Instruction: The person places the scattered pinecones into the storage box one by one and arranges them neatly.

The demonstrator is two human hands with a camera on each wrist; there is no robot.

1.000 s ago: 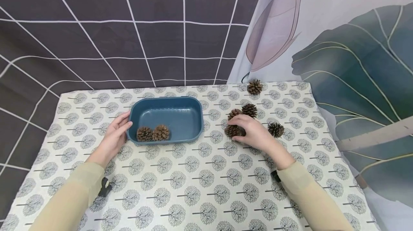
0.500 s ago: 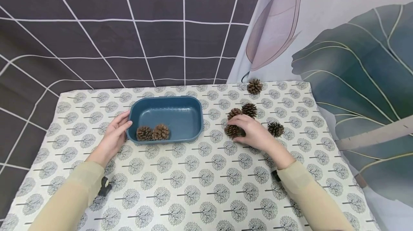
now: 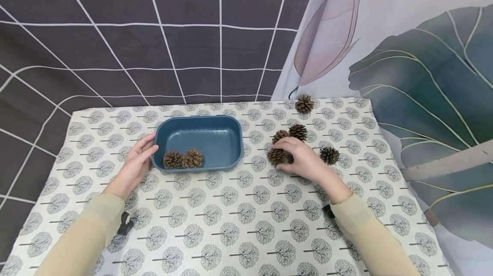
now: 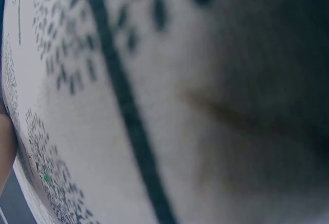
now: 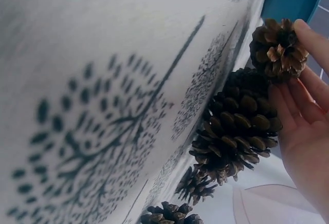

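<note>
My right hand [image 3: 302,158] pinches a brown pine cone [image 3: 276,156] between thumb and fingers, low over the cloth. In the right wrist view this pine cone [image 5: 279,52] shows at the fingertips, with a darker pine cone [image 5: 239,126] close beside it. Far to the left, a blue rectangular bin [image 3: 208,169] holds two pine cones, one [image 3: 172,160] and another [image 3: 192,158], side by side at its near left corner. My left hand [image 3: 136,160] touches the bin's left end, fingers along the wall and thumb at the rim. The left wrist view shows mostly blurred cloth.
Just behind the right hand lie a partly covered pine cone [image 3: 280,135] and a dark pine cone [image 3: 298,132]. A further pine cone [image 3: 304,104] sits near the back edge, and one [image 3: 329,155] lies right of the hand. A tree-print cloth [image 3: 231,233] covers the table.
The pine cone in my right hand has shifted very slightly to the left. The left hand and the bin stay in place.
</note>
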